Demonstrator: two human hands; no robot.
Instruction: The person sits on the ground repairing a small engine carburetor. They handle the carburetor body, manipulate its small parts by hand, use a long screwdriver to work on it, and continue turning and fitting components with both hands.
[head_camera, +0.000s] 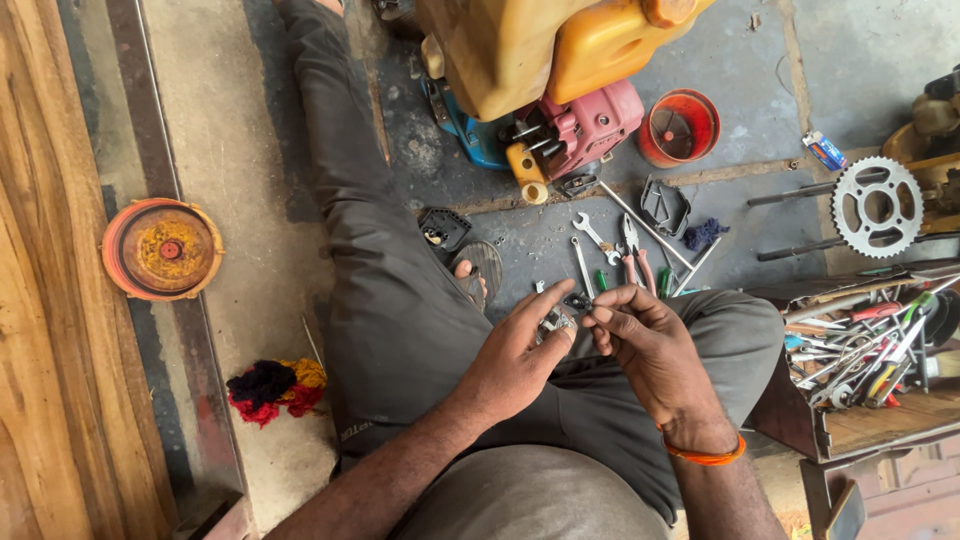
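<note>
Currently both hands meet over the lap, forearms coming in from 6 o'clock. Left hand (515, 355) palm down, fingers curled, thumb and forefinger pinched on a small metal part (556, 322). Right hand (645, 345) angled in from 4 o'clock, orange wristband (705, 457) on it, fingertips nipped on a small dark piece (578, 301) touching the metal part; can't tell what either piece is. Both pieces sit between the fingertips, above the knee.

At 12 o'clock: yellow tank (540, 45) over a pink engine housing (595, 125). At 1 o'clock a round orange cup (680, 128); further out, a small blue packet (825, 150), label unreadable. Spanners and pliers (630, 255) on the floor just past the hands. At 3 o'clock a sprocket (877, 207) and an open toolbox (865, 355). At 9 o'clock an orange disc (162, 248).
</note>
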